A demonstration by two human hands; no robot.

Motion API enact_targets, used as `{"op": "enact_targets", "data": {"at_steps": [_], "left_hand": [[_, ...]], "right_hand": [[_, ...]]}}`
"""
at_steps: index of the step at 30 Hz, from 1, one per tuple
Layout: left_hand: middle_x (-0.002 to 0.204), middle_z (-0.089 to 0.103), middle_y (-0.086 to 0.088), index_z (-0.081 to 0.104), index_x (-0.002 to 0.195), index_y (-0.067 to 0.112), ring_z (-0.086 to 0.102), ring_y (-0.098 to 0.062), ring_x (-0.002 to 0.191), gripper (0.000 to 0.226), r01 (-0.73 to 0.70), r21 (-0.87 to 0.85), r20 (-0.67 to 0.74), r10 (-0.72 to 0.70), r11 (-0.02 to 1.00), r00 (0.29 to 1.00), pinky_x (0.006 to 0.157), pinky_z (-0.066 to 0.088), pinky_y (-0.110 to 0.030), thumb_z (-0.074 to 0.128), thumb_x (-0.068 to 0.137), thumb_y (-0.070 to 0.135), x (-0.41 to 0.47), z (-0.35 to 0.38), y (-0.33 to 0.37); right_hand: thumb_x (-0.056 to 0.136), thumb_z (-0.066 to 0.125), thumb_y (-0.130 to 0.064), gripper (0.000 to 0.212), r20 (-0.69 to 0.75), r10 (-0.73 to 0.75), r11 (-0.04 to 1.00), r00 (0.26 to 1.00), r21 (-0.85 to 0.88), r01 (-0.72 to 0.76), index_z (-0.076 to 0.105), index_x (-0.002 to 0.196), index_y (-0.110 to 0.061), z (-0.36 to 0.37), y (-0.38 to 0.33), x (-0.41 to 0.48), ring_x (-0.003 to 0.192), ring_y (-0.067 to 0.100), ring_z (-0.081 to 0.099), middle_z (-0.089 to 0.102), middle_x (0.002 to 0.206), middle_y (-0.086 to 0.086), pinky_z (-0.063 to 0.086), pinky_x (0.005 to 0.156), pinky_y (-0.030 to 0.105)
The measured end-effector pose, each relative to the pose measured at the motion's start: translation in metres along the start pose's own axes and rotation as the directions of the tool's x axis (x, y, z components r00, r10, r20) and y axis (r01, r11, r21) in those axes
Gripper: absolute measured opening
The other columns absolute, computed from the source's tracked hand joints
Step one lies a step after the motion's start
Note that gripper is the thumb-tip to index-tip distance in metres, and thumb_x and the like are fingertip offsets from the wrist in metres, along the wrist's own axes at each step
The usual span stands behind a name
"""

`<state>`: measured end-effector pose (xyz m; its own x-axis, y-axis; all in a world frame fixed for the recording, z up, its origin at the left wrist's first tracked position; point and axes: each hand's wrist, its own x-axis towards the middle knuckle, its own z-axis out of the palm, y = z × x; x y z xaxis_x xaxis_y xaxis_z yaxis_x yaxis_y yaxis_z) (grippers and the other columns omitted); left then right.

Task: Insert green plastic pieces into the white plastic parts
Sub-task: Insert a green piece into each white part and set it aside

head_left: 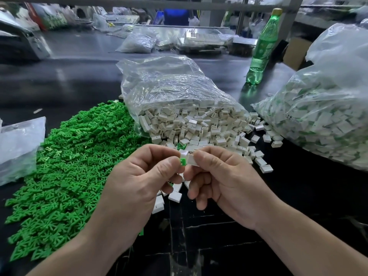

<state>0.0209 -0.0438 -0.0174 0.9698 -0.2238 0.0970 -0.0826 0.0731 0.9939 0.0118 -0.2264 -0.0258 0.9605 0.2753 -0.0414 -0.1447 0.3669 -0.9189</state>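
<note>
— Where is the green piece?
— The left hand (139,176) pinches the green piece (183,161) between thumb and forefinger, right against the white part (192,160). The right hand (223,182) pinches that part from its three o'clock side.
— And the stock?
— From the hands, the green pile (69,166) spreads at nine o'clock. The open bag of white parts (179,100) spills at twelve, a fuller bag (328,116) sits at two, and a green bottle (262,48) stands upright at one.
</note>
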Motion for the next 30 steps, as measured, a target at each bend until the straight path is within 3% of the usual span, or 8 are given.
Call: {"op": "enact_targets", "data": {"at_steps": [7,15,20,26,30], "left_hand": [[0.079,0.073,-0.004,0.073,0.089,0.026,0.068,-0.014,0.069,0.022,-0.07,0.096,-0.009,0.071,0.993,0.997,0.061,0.054,-0.02,0.069,0.075,0.041,-0.003,0.002,0.0],[0.073,0.071,-0.003,0.073,0.086,0.025,0.066,-0.012,0.065,0.015,-0.067,0.13,0.019,0.065,0.989,0.998,0.06,0.052,-0.016,0.069,0.077,0.037,-0.002,-0.001,-0.003],[0.075,0.071,-0.006,0.073,0.089,0.023,0.067,-0.016,0.067,0.016,-0.082,0.088,0.009,0.081,0.993,0.997,0.063,0.054,-0.02,0.076,0.081,0.037,-0.003,0.0,-0.006],[0.07,0.065,-0.009,0.073,0.093,0.016,0.061,-0.018,0.06,0.026,0.068,-0.186,0.082,-0.054,0.98,0.995,0.053,0.05,-0.024,0.07,0.079,0.038,0.001,0.002,-0.005],[0.07,0.066,-0.011,0.069,0.113,0.01,0.062,-0.017,0.055,0.038,0.284,-0.449,0.321,-0.143,0.847,0.936,0.047,0.052,-0.025,0.076,0.083,0.033,0.002,0.005,-0.003]], "right_hand": [[0.092,0.066,-0.035,0.023,-0.013,-0.065,0.983,0.998,-0.172,0.062,0.071,0.09,-0.013,0.005,0.001,-0.003,0.057,0.024,0.065,0.068,0.081,0.012,0.051,0.044,0.028],[0.092,0.062,-0.033,0.023,-0.031,-0.124,0.939,0.992,-0.328,0.107,0.067,0.088,-0.011,0.007,-0.002,-0.007,0.056,0.025,0.065,0.069,0.077,0.008,0.052,0.043,0.031],[0.096,0.058,-0.036,0.023,-0.028,-0.118,0.917,0.993,-0.387,0.098,0.066,0.085,-0.017,0.009,-0.003,-0.01,0.052,0.022,0.063,0.069,0.074,0.006,0.05,0.042,0.029],[0.093,0.056,-0.044,0.029,-0.051,-0.137,0.914,0.989,-0.39,0.107,0.063,0.082,-0.019,0.014,-0.002,-0.012,0.048,0.016,0.057,0.063,0.067,0.0,0.046,0.04,0.026],[0.094,0.056,-0.049,0.028,-0.061,-0.152,0.921,0.986,-0.372,0.119,0.065,0.08,-0.026,0.017,0.001,-0.012,0.046,0.014,0.055,0.062,0.064,0.001,0.042,0.037,0.025]]}}
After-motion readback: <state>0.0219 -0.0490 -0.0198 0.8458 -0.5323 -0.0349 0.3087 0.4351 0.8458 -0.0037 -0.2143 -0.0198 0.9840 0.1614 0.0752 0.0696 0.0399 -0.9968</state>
